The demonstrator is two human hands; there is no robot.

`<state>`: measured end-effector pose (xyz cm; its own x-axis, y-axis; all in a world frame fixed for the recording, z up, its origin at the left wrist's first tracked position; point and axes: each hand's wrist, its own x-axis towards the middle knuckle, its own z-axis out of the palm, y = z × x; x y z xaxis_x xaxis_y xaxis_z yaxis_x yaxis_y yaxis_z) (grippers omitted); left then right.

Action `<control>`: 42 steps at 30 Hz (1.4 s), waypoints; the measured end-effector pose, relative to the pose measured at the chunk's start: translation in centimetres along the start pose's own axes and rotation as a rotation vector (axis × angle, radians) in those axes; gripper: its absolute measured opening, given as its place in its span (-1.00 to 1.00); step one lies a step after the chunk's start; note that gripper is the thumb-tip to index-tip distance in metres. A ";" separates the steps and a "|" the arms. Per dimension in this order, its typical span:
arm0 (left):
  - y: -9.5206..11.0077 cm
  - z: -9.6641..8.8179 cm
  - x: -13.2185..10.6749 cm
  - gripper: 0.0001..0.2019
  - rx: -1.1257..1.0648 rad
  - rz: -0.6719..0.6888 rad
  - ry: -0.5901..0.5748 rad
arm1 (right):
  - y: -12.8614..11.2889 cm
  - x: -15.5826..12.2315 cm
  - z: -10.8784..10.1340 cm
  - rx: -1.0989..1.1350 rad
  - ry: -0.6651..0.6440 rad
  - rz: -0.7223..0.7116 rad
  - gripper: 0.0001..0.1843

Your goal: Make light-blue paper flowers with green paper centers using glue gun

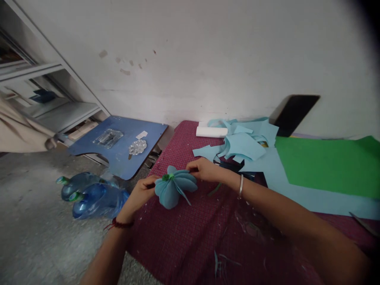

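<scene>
A light blue paper flower (175,189) with a green centre hangs just above the maroon checked cloth (192,233). My left hand (141,194) pinches it from the left side. My right hand (204,170), with a silver bangle at the wrist, grips a petal at the flower's upper right. Both hands are closed on the flower. A thin blue strip trails from the flower's lower right.
Light blue paper offcuts (240,144), a white roll (211,132) and a green sheet (326,164) lie at the back right. A dark board (293,113) leans on the wall. Blue water bottles (92,196) lie on the floor left, beside a small blue table (121,148).
</scene>
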<state>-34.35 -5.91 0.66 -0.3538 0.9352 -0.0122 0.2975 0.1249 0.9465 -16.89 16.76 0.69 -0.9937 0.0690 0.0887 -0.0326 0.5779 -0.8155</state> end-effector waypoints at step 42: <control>-0.3 4.1 -3.6 -0.83 -0.183 -0.017 0.305 | 0.5 0.8 1.6 0.060 0.047 -0.107 -0.82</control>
<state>-29.55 -7.93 -0.93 -0.6139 0.7882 0.0421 0.1351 0.0523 0.9894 -17.85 15.79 -0.57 -0.9780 0.0488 0.2027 -0.1459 0.5343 -0.8326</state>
